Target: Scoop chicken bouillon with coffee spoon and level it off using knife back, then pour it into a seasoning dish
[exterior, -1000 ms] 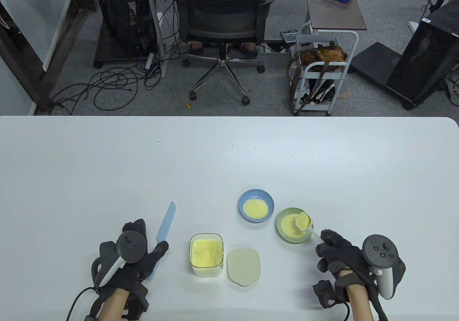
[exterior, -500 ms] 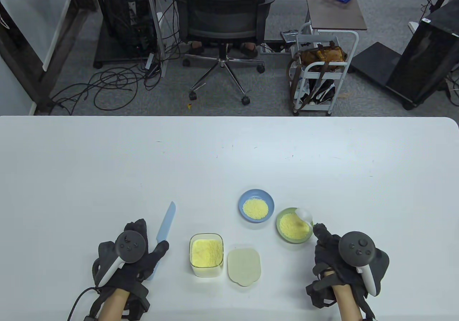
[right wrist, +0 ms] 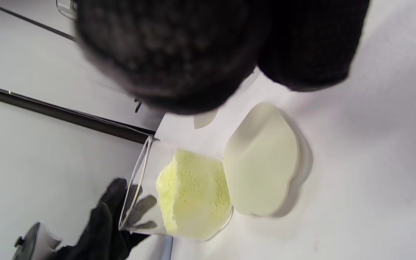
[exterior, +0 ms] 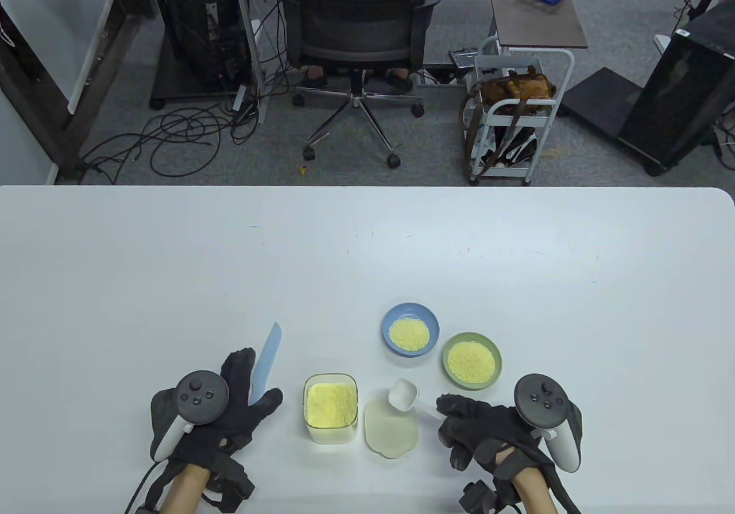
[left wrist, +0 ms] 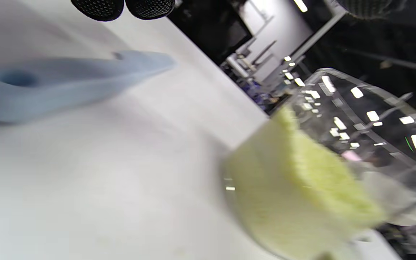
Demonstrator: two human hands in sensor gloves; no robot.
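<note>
Table view: right hand [exterior: 488,428] pinches the empty spoon [exterior: 403,394] over the lid [exterior: 391,426], bowl up, ready for another scoop. Left hand [exterior: 229,410] grips the knife [exterior: 267,362], blade clear of the bouillon tub [exterior: 331,406], ready for levelling. Green dish [exterior: 472,360] already holds powder.

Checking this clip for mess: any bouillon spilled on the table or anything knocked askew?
Nothing stands out. The table shows no stray granules; the blue dish, green dish and open container sit upright, lid lying beside it.

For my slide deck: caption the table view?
Right hand carries empty spoon toward bouillon container; left hand holds knife.
</note>
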